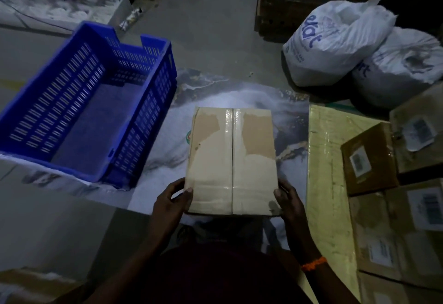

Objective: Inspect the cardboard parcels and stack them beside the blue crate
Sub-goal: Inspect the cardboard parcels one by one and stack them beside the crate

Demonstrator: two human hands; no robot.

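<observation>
Cardboard parcel (231, 159) pinched only at near corners by left hand (171, 204) and right hand (291, 204); may tip forward, landing off-spot from blue crate (143, 123) at 10 o'clock.

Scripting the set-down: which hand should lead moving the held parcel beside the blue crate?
Left, probably. Both hands grip the parcel at its near corners, but the left hand is on the side facing the blue crate; the right hand is toward the other boxes.

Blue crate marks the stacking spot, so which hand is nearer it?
Left. The left hand grips the parcel's near-left corner, on the blue crate's side; the right hand grips the near-right corner, farther away.
</observation>
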